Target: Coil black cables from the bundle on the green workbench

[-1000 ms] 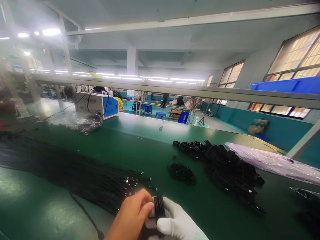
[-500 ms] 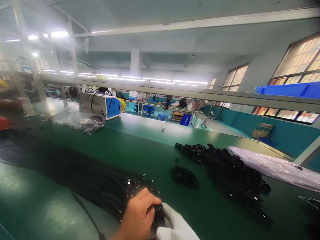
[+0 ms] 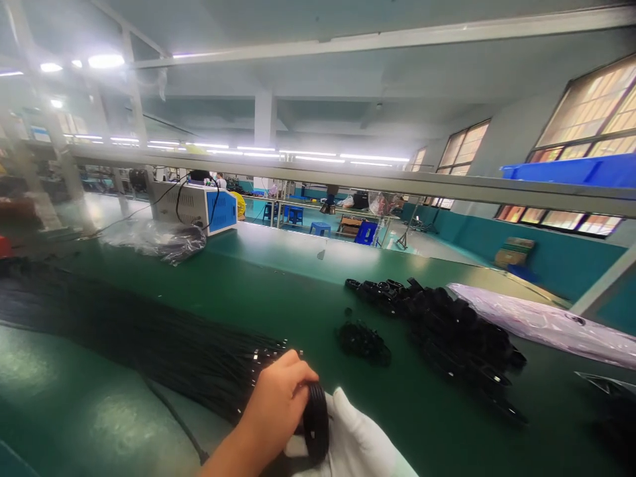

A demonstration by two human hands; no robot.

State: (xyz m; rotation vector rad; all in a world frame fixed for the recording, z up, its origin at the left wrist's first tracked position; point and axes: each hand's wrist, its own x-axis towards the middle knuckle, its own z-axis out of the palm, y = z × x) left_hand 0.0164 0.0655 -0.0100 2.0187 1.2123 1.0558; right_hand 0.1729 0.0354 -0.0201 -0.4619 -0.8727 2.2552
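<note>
My left hand (image 3: 281, 397), bare, pinches the upper side of a coil of black cable (image 3: 317, 424) with thumb and fingers. My right hand (image 3: 365, 437), in a white glove, lies against the coil's right and lower side. Its thumb stands up a little off the coil, and white glove fingers show through the loop. Left of the hands stretches a long bundle of straight black cables (image 3: 163, 344) with shiny metal ends pointing at my left hand. A single thicker black cable (image 3: 173, 417) lies in front of the bundle.
A large heap of black parts (image 3: 447, 331) and a smaller black pile (image 3: 364, 342) lie on the green table (image 3: 278, 291). Behind stand a white-and-blue machine (image 3: 199, 205) and clear plastic bags (image 3: 159, 240). A pinkish wrapped roll (image 3: 541, 321) lies at right; a blue bin (image 3: 571, 172) sits above.
The coil has been raised slightly and turned, so its loop shows more fully. My left hand has moved up a little. My right thumb has lifted away from the coil. The view has shifted slightly.
</note>
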